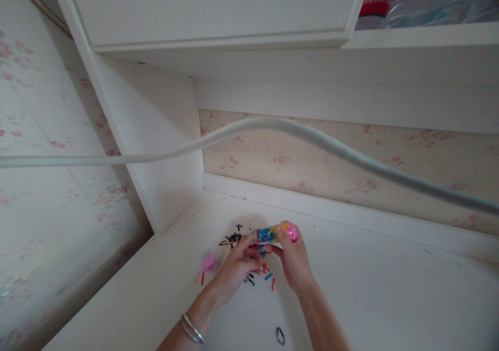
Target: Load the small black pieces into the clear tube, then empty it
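Observation:
A clear tube (267,235) packed with small blue, yellow and red elastic bands is held tilted just above the white tabletop. My right hand (293,252) is closed around its pink end (291,232). At the tube's other end, my left hand (244,260) has its thumb and fingers curled against the rim; anything small between those fingertips is hidden. Beneath and beside the hands lies a loose heap of black elastic bands (234,237). Several red and blue bands (268,276) are scattered below the tube.
A pink cap-like piece (209,262) lies left of my left hand, near a red band (202,278). One black hair tie (280,335) rests close to the front. A pale cable (265,124) crosses the view above the white tabletop (374,299). Overhead hangs a white cabinet (218,18).

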`<state>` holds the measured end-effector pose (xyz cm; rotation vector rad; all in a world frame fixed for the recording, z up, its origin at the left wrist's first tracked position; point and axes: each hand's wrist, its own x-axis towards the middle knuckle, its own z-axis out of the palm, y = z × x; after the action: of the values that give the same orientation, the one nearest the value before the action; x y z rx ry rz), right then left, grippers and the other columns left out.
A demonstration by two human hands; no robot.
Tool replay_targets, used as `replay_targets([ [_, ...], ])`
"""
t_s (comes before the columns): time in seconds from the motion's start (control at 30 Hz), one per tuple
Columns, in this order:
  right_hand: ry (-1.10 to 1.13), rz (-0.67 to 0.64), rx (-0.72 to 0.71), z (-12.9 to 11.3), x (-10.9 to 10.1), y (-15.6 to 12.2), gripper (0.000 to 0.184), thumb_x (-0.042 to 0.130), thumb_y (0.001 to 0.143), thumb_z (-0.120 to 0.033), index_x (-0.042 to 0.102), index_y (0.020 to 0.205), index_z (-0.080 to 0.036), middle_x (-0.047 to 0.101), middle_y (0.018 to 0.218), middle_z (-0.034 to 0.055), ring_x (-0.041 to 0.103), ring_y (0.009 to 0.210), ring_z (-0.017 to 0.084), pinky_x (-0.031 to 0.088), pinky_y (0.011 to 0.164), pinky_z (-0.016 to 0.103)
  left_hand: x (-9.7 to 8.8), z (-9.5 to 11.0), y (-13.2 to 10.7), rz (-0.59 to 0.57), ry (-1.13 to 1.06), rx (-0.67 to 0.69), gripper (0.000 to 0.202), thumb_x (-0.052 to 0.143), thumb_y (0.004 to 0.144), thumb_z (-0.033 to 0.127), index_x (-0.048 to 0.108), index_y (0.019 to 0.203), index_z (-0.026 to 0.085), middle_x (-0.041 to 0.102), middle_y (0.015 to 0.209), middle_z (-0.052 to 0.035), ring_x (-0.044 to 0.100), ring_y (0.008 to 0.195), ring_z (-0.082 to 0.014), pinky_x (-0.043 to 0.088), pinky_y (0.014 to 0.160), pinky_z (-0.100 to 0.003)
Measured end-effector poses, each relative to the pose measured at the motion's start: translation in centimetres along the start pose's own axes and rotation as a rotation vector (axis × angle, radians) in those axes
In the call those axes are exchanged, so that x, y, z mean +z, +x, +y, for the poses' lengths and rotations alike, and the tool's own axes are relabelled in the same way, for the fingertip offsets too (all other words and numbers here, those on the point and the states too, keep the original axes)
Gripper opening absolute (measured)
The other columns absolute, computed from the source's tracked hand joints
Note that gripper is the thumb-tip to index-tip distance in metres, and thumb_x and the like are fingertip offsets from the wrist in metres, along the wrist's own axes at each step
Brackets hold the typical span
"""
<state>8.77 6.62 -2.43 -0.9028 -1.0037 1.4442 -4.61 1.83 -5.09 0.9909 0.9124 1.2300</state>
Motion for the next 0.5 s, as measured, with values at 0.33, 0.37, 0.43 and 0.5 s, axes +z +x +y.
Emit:
replay_targets([
  [0.33, -0.020, -0.132, 0.048, 0.4, 0.1, -0.5, 0.034, 0.071, 0.074, -0.043, 0.051, 0.094, -0.024, 0.062, 0.077, -0.0017, 0.059, 0.068, 0.015, 0.053, 0.061, 0.030, 0.3, 0.2, 0.1, -0.154, 0.071, -0.026, 0.069, 0.060, 0.060, -0.001, 0.057, 0.123, 0.027, 0.062, 0.104, -0.0023, 0.053, 0.087, -0.0165, 0.040, 0.074, -0.027],
  [0.37, -0.028, -0.136, 0.046, 0.4, -0.1, -0.4, 0.035, 0.071, 0.074, -0.043, 0.051, 0.095, -0.024, 0.062, 0.077, -0.0015, 0.059, 0.068, 0.015, 0.053, 0.060, 0.029, 0.3, 0.2, 0.1, -0.157, 0.073, -0.029, 0.069, 0.059, 0.059, -0.001, 0.057, 0.122, 0.027, 0.062, 0.104, -0.0022, 0.053, 0.088, -0.0166, 0.039, 0.073, -0.026],
  [0.43, -0.049, -0.131, 0.042, 0.4, -0.4, -0.3, 0.035, 0.070, 0.073, -0.045, 0.052, 0.095, -0.024, 0.063, 0.079, -0.0007, 0.060, 0.069, 0.016, 0.053, 0.061, 0.030, 0.3, 0.2, 0.1, -0.156, 0.073, -0.026, 0.071, 0.058, 0.058, -0.002, 0.056, 0.123, 0.028, 0.061, 0.108, -0.0020, 0.053, 0.089, -0.0163, 0.039, 0.073, -0.026],
  [0.5, -0.077, -0.103, 0.034, 0.5, -0.6, -0.1, 0.036, 0.071, 0.072, -0.047, 0.055, 0.095, -0.024, 0.065, 0.081, -0.0001, 0.061, 0.070, 0.017, 0.053, 0.062, 0.031, 0.4, 0.3, 0.0, -0.154, 0.074, -0.025, 0.073, 0.058, 0.057, -0.002, 0.054, 0.124, 0.028, 0.061, 0.107, -0.0017, 0.052, 0.087, -0.0153, 0.039, 0.073, -0.026],
])
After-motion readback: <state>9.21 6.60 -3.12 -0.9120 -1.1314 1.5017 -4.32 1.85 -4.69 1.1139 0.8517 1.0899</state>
